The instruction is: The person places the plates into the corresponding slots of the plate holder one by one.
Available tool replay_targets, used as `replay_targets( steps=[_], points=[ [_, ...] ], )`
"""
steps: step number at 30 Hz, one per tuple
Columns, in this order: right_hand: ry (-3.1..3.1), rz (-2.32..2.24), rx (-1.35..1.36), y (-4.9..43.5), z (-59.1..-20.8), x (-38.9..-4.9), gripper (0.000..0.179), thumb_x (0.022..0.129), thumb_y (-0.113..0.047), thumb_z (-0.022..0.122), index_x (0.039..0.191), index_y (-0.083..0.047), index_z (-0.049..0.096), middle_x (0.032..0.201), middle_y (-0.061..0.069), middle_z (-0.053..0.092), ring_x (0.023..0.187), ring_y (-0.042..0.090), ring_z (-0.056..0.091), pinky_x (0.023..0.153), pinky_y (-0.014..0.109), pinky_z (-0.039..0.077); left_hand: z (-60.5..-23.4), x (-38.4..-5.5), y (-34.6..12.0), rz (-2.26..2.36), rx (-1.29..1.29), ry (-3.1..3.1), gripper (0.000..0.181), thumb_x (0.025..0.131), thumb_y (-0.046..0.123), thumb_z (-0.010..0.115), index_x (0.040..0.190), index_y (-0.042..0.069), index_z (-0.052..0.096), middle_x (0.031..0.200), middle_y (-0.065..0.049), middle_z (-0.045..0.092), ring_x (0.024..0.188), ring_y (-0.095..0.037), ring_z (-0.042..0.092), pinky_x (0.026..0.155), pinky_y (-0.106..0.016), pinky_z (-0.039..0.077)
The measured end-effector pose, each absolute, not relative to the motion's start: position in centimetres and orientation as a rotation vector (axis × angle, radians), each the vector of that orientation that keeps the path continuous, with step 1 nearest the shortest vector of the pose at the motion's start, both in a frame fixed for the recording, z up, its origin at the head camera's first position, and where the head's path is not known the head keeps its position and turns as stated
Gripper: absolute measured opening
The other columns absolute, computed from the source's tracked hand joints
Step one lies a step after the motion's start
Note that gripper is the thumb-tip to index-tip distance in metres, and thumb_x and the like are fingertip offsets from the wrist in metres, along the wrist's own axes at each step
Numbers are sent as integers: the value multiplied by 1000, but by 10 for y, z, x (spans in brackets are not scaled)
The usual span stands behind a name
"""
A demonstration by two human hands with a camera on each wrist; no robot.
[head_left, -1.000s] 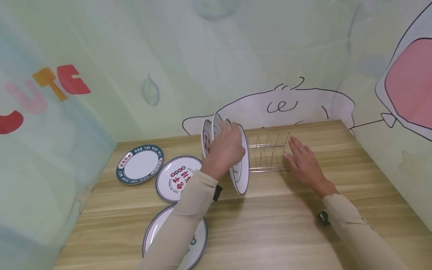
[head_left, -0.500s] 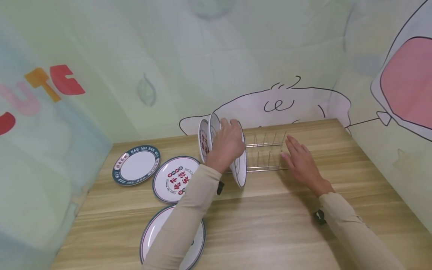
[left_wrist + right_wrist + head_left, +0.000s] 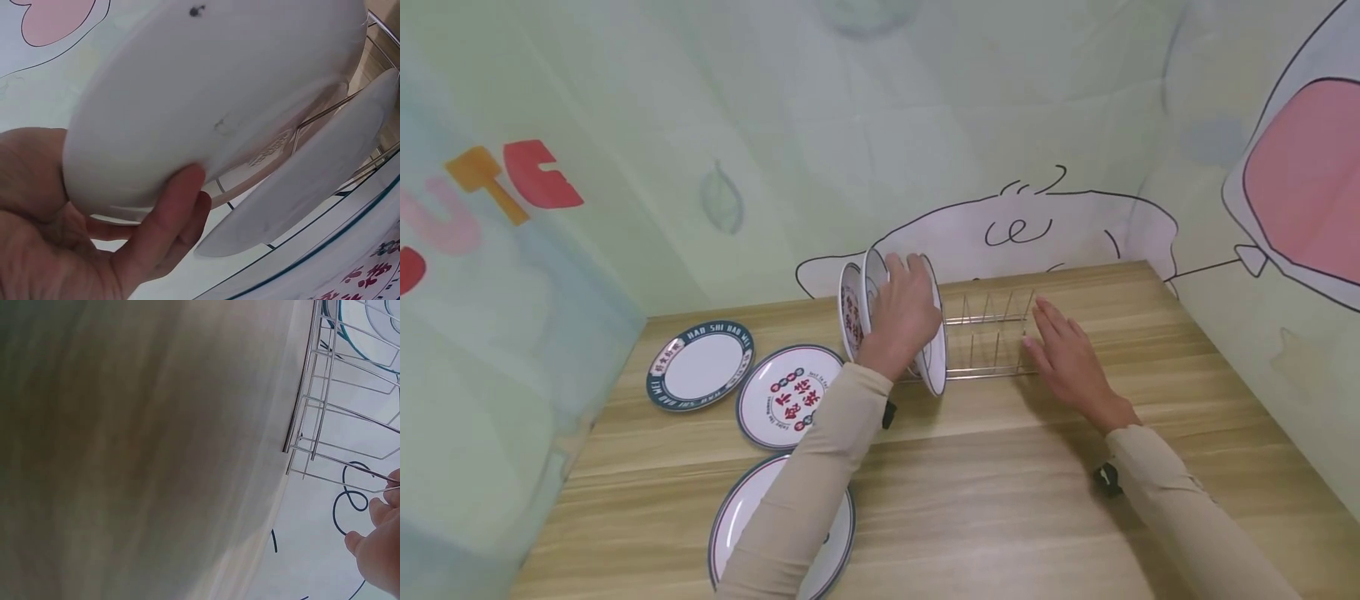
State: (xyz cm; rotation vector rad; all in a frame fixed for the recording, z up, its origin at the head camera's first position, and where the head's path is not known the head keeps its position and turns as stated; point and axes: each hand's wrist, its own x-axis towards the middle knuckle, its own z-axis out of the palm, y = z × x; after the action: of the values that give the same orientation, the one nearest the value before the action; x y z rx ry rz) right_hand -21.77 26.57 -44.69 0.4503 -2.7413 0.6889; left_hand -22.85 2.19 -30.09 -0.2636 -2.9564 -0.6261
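Observation:
My left hand pinches the rim of a white plate, thumb on one side and fingers on the other. That plate stands nearly upright at the wire dish rack, its lower edge right by the front rail. In the left wrist view its white underside fills the middle, close beside another tilted plate. Two plates stand on edge in the rack's left part, one with red characters. My right hand lies with fingers extended against the rack's right end; part of it shows in the right wrist view.
Three plates lie flat on the wooden table at the left: a blue-rimmed one, one with red characters, and a larger one partly under my left sleeve. A printed cloth backdrop rises right behind the table.
My left hand has shifted the held plate back toward the rack, bringing its lower edge from in front of the front rail to close by it. My right hand stays at the rack's end.

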Motion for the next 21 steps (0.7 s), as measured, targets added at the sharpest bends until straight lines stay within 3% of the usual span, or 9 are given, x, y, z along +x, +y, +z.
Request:
replay_targets(
  steps=[15, 21],
  points=[
    [-2738, 695, 440, 265, -449, -218, 59, 106, -27, 44, 149, 12, 33, 160, 27, 28, 148, 43, 27, 119, 64, 20, -313, -236, 27, -643, -262, -2853, 27, 84, -6, 59, 109, -3, 49, 109, -16, 42, 60, -20, 54, 40, -23, 45],
    [-2734, 695, 436, 265, -448, -218, 59, 106, -27, 44, 149, 12, 32, 160, 27, 29, 148, 44, 27, 119, 64, 21, -318, -241, 28, -659, -256, -2828, 31, 84, -6, 58, 113, -4, 49, 107, -16, 44, 64, -20, 53, 44, -24, 46]
  ],
)
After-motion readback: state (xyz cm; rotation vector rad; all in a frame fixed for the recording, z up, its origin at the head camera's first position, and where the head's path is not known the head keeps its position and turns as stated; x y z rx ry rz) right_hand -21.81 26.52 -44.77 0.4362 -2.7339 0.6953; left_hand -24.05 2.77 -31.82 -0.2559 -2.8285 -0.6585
